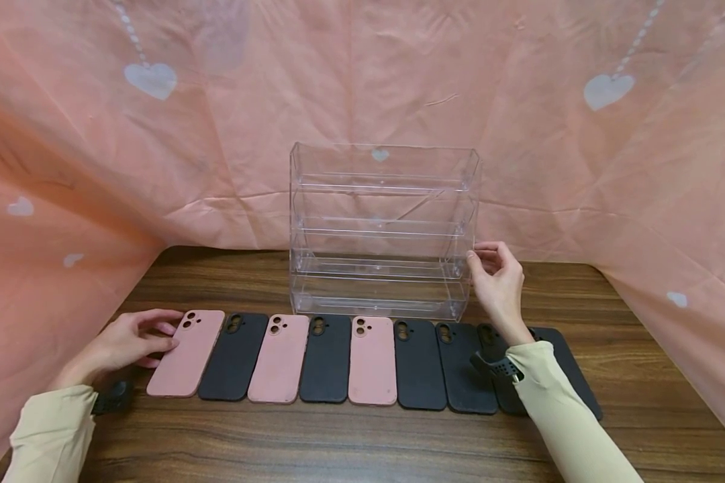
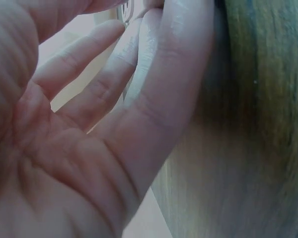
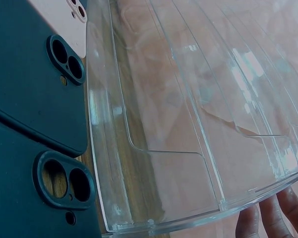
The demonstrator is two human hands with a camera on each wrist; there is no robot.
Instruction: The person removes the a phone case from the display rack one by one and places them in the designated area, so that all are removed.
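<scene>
A clear tiered display stand (image 1: 380, 288) stands upright on the table, several open shelves one above another. My right hand (image 1: 498, 285) pinches its right side edge; in the right wrist view the fingers (image 3: 270, 218) lie behind the clear side panel. At the far left, my left hand (image 1: 127, 342) rests by a pink phone case (image 1: 184, 362), its loosely bent fingers touching the case's left edge. In the left wrist view the fingers (image 2: 159, 89) hide most of that case. Next to it lies a black phone case (image 1: 232, 362), then another pink phone case (image 1: 278, 365).
The row runs on with a black case (image 1: 324, 365), a pink case (image 1: 372, 369) and several black cases (image 1: 421, 372), some partly covered by the right sleeve (image 1: 568, 409). They lie on a wooden table (image 1: 338, 443). Pink cloth (image 1: 399, 87) hangs behind and on both sides.
</scene>
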